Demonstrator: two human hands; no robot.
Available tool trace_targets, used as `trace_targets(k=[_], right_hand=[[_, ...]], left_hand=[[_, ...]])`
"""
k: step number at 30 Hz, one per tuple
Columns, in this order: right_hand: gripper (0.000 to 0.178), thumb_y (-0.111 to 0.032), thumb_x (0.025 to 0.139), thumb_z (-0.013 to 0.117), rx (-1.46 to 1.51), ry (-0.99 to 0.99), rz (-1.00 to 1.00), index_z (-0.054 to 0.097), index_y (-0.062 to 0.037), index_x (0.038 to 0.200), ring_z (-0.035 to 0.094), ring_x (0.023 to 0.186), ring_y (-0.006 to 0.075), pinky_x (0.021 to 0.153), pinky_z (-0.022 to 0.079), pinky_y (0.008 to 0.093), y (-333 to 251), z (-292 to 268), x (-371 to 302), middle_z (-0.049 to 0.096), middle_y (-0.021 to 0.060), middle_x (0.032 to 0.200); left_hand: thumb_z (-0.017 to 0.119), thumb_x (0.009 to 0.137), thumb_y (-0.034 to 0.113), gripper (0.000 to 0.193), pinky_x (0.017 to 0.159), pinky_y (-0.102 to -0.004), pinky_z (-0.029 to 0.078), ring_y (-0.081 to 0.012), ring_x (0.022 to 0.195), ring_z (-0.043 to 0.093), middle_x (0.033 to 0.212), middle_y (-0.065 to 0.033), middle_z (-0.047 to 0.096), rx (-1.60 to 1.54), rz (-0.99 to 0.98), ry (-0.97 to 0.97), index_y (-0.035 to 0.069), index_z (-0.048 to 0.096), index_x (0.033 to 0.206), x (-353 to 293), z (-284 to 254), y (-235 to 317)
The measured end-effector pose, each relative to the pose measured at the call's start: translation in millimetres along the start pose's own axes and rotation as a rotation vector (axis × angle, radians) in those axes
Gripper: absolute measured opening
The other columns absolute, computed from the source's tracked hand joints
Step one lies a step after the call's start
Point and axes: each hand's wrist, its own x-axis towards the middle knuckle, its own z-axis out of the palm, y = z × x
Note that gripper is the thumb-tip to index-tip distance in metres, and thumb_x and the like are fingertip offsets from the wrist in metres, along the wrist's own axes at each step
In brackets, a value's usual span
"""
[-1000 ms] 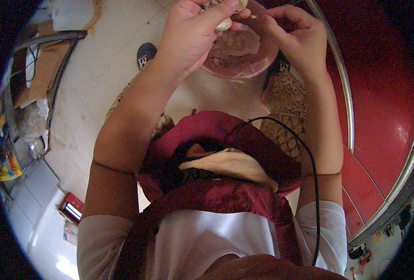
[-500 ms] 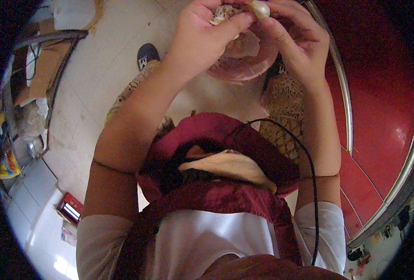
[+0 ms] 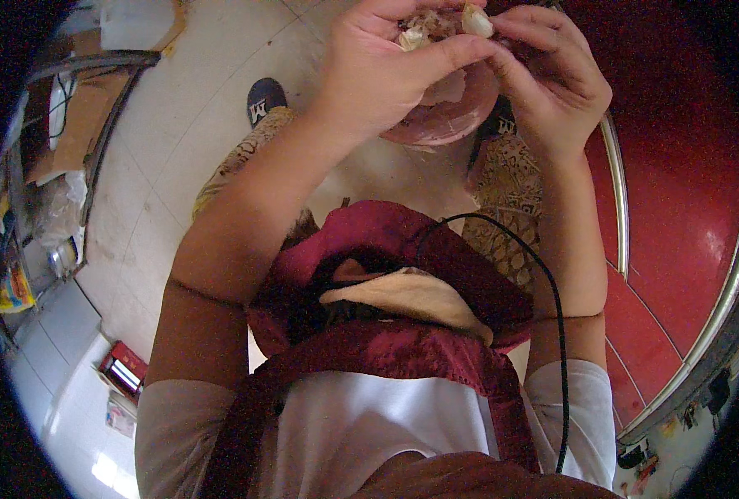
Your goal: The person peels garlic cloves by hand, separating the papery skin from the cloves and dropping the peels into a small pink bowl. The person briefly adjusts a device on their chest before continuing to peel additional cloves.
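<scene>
Near the top edge, my hands meet over a pinkish see-through bowl (image 3: 440, 125). A pale garlic clove (image 3: 477, 22) stands between the tips, pinched by the thumb and fingers of my right hand (image 3: 553, 83). My left hand (image 3: 386, 71) is closed around a whitish piece of garlic (image 3: 413, 36) with papery skin. Its thumb reaches across to the right thumb, just below the clove. Left fingertips are partly hidden and cut off by the upper edge. Inside the bowl lies something pale, mostly covered by my hands.
A glossy red cabinet front (image 3: 677, 166) with metal trim runs along my right. At left stands a shelf with cardboard (image 3: 95, 108) and plastic bags. A red box (image 3: 124, 370) sits lower left. A black cable (image 3: 557, 308) crosses my maroon apron (image 3: 369, 224). Pale tiles (image 3: 195, 83) cover the floor.
Both hands have shifted slightly right. The clove has turned more upright, and my left thumb has slid below it toward the right thumb. The bowl's visible part is a little smaller.
</scene>
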Motion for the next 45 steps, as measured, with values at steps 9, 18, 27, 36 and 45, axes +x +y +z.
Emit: trace_targets(k=[9, 18, 27, 36, 45], right_hand=[[0.016, 0.006, 0.085, 0.074, -0.029, -0.087, 0.01, 0.074, 0.0028, 0.101, 0.067, 0.091, 0.0186, 0.077, 0.054, 0.029, -10.6, -9.1, 6.9, 0.07, 0.0147, 0.105], [0.013, 0.006, 0.086, 0.073, -0.073, 0.029, 0.021, 0.073, 0.0058, 0.1, 0.069, 0.094, 0.0202, 0.079, 0.054, 0.0294, -13.4, 6.8, 4.2, 0.071, 0.0168, 0.105], [0.015, 0.006, 0.086, 0.073, -0.158, 0.076, -0.108, 0.073, 0.0065, 0.101, 0.071, 0.096, 0.0225, 0.081, 0.057, 0.0311, -19.8, 18.0, 4.1, 0.073, 0.019, 0.106], [0.015, 0.007, 0.086, 0.073, -0.105, 0.093, -0.136, 0.073, 0.0065, 0.101, 0.072, 0.095, 0.0228, 0.08, 0.058, 0.0296, -22.2, 21.5, 1.9, 0.072, 0.0211, 0.108], [0.011, 0.005, 0.084, 0.074, -0.139, 0.128, -0.105, 0.073, 0.0061, 0.095, 0.072, 0.09, 0.0206, 0.076, 0.057, 0.029, -24.1, 25.4, 3.7, 0.073, 0.0188, 0.103]], left_hand=[[0.072, 0.09, -0.008, 0.033, 0.086, -0.0261, 0.056, -0.0132, 0.098, 0.068, 0.109, -0.009, 0.071, 0.334, 0.189, -0.013, -0.003, 0.067, 0.122, 4.4, 0.1, 11.2], [0.075, 0.082, -0.008, 0.026, 0.084, -0.0311, 0.055, -0.0194, 0.094, 0.07, 0.107, -0.0124, 0.07, 0.856, 0.406, 0.108, 0.0, 0.073, 0.107, 9.7, 8.0, 24.2], [0.079, 0.075, -0.007, 0.025, 0.08, -0.0325, 0.056, -0.0255, 0.094, 0.072, 0.105, -0.0169, 0.071, 1.051, 0.656, 0.192, 0.002, 0.073, 0.097, 9.6, 13.8, 27.2], [0.081, 0.077, -0.007, 0.025, 0.079, -0.0306, 0.057, -0.0256, 0.094, 0.072, 0.107, -0.0186, 0.07, 1.105, 0.642, 0.205, 0.004, 0.073, 0.097, 3.5, 21.4, 37.0], [0.079, 0.078, -0.009, 0.026, 0.08, -0.0297, 0.058, -0.0255, 0.095, 0.071, 0.11, -0.0178, 0.068, 1.076, 0.706, 0.155, 0.004, 0.074, 0.1, 4.2, 9.1, 25.3]])
